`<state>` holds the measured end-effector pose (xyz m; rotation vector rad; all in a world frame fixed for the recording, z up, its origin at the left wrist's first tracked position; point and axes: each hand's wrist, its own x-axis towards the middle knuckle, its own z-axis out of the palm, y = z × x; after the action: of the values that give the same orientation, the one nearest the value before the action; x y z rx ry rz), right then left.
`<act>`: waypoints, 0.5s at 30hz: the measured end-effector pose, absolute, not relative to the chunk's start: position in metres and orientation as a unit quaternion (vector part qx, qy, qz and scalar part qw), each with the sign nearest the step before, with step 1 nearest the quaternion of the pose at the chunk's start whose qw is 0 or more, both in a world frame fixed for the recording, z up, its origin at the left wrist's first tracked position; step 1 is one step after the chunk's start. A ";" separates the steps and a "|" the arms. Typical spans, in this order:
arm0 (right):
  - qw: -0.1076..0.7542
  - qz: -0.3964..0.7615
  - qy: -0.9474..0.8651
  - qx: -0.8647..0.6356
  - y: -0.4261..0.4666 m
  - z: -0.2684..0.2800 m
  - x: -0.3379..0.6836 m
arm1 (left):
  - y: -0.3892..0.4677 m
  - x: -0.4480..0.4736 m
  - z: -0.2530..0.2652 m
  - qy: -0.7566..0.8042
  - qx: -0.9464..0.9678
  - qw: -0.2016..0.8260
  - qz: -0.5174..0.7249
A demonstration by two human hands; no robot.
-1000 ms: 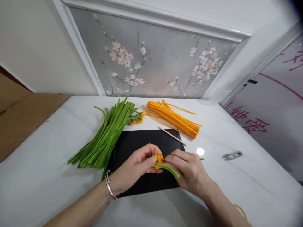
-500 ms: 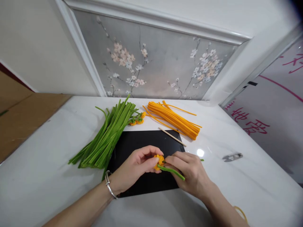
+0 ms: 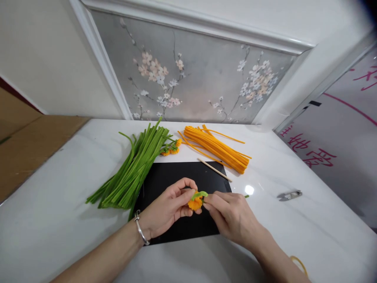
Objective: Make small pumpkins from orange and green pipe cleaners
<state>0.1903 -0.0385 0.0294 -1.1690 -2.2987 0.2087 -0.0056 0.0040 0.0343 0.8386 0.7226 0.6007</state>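
Between thumb and fingers, my left hand point(image 3: 173, 200) pinches an orange pipe-cleaner flower point(image 3: 194, 203) above the black mat point(image 3: 188, 230). A short green pipe-cleaner end point(image 3: 200, 194) curls across the flower's near side. My right hand point(image 3: 235, 214) is closed on the flower's green pipe-cleaner stem, just right of the bloom; most of the stem is hidden by the fingers, and its tip point(image 3: 246, 196) shows beyond the knuckles. Small finished orange flowers point(image 3: 173, 149) with green stems lie behind the mat.
A pile of green pipe cleaners point(image 3: 132, 169) lies left of the mat. An orange pipe-cleaner bundle point(image 3: 216, 149) rests behind it, with a thin wooden stick point(image 3: 215, 170) on the mat's far edge. Thread snips point(image 3: 290, 195) lie at right. A cardboard box point(image 3: 38, 145) stands far left.
The flower has been turned in my fingers. The green end that stuck out toward the lower right now curls up over the bloom. My right hand has shifted slightly.
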 end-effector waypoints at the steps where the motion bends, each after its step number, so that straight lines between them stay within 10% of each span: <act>1: 0.275 0.097 -0.851 -0.436 -0.038 0.031 0.190 | 0.004 -0.005 0.034 0.336 0.395 0.808 0.281; 15: 0.405 0.059 -0.800 -0.438 -0.036 0.027 0.184 | -0.001 -0.001 0.034 0.365 0.473 0.735 0.321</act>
<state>0.1843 -0.0363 0.0272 -1.1052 -2.0204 0.1500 -0.0011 -0.0007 0.0343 1.0399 0.8016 0.7051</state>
